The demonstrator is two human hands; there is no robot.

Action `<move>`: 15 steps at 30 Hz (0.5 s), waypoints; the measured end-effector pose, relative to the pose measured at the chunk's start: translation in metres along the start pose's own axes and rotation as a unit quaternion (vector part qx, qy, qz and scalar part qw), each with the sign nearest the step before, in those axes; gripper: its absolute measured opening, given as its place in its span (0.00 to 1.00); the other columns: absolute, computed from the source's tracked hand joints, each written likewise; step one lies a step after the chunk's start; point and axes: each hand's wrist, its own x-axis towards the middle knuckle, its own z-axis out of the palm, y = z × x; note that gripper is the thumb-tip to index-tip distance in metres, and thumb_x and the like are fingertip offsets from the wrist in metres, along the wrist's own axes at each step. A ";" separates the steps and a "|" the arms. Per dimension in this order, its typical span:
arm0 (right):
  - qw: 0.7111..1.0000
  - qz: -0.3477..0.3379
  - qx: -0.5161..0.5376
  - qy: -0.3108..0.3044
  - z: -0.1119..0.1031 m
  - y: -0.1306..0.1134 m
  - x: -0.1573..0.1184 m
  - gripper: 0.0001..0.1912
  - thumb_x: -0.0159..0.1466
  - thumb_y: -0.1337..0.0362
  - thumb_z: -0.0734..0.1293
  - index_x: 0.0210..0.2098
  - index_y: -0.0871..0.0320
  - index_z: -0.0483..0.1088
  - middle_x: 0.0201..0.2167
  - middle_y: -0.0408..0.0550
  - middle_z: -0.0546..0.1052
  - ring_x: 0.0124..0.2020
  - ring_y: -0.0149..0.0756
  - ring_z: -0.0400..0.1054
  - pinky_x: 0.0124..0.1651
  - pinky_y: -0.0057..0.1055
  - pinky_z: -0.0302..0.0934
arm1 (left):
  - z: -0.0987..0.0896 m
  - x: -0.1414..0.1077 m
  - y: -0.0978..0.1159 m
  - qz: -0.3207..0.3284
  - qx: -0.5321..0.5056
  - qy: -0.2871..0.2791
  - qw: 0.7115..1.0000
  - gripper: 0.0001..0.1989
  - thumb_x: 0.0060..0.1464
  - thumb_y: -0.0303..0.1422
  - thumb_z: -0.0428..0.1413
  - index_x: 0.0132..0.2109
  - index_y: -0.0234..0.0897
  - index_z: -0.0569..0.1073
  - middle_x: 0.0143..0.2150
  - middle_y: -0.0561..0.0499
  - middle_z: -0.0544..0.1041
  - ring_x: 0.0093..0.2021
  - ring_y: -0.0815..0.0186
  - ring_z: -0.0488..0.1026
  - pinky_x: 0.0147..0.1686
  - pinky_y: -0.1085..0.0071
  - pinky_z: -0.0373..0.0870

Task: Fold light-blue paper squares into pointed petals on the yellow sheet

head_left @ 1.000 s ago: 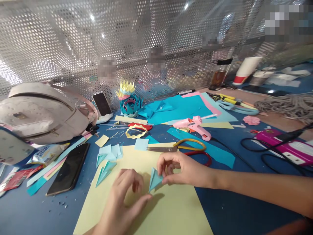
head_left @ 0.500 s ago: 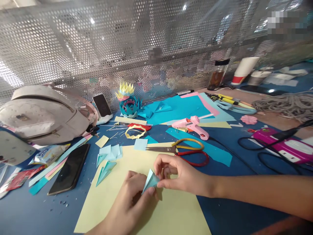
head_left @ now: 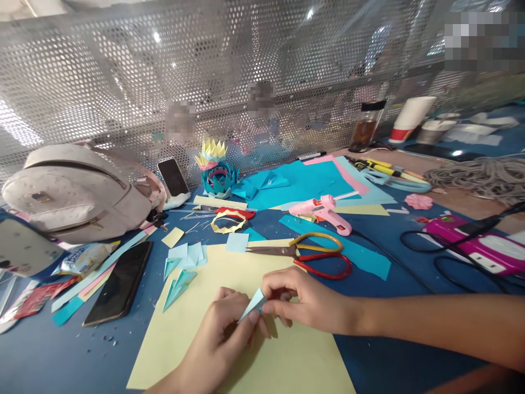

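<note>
One folded blue paper | left hand, right hand — both apparently pinching

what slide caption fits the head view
Left hand and right hand hold folded blue paper over a yellow sheet, near scissors.

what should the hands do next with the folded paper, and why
Probably press the fold of the blue paper flat: the left hand and right hand both have fingers on it, and it is folded to a narrow point over the yellow sheet.
</note>
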 end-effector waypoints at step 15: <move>0.996 -0.044 -0.076 -0.023 -0.003 -0.003 -0.003 0.21 0.66 0.49 0.68 0.28 0.61 0.69 0.21 0.39 0.63 0.24 0.25 0.55 0.25 0.23 0.49 | -0.001 -0.002 0.001 0.012 -0.028 0.014 0.999 0.30 0.73 0.44 0.41 0.28 0.38 0.77 0.21 0.52 0.72 0.28 0.67 0.68 0.36 0.71 0.65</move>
